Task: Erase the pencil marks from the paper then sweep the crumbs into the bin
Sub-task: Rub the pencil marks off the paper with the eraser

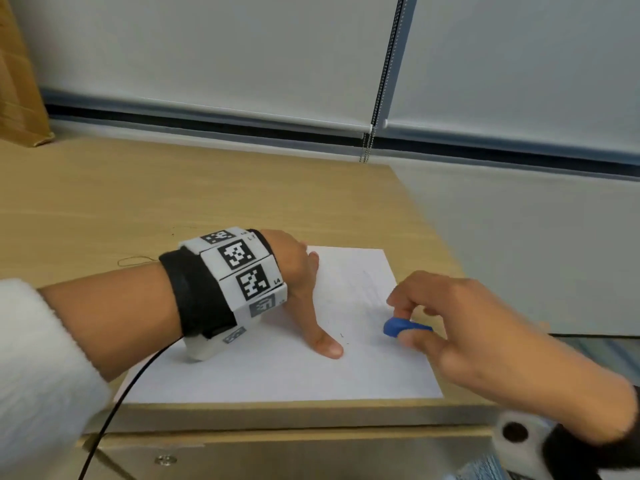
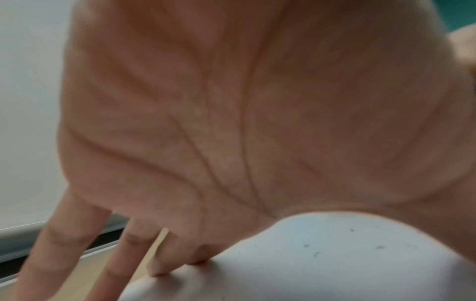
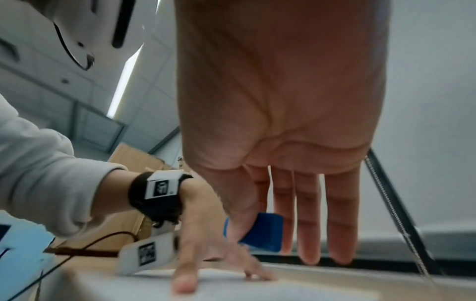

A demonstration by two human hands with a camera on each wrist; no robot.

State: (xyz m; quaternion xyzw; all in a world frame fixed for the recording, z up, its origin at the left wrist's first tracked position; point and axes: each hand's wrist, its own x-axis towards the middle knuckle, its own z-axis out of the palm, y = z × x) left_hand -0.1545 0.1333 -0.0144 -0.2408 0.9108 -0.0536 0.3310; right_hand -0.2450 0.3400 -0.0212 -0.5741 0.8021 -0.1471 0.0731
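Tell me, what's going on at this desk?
A person is erasing pencil marks. The left hand presses flat on the white paper to hold it on the wooden desk. The right hand pinches a blue eraser over faint marks near the sheet's right edge. A few dark crumbs lie on the paper.

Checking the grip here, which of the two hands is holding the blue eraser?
The right hand pinches the blue eraser between thumb and fingers; the left hand just presses flat on the paper.
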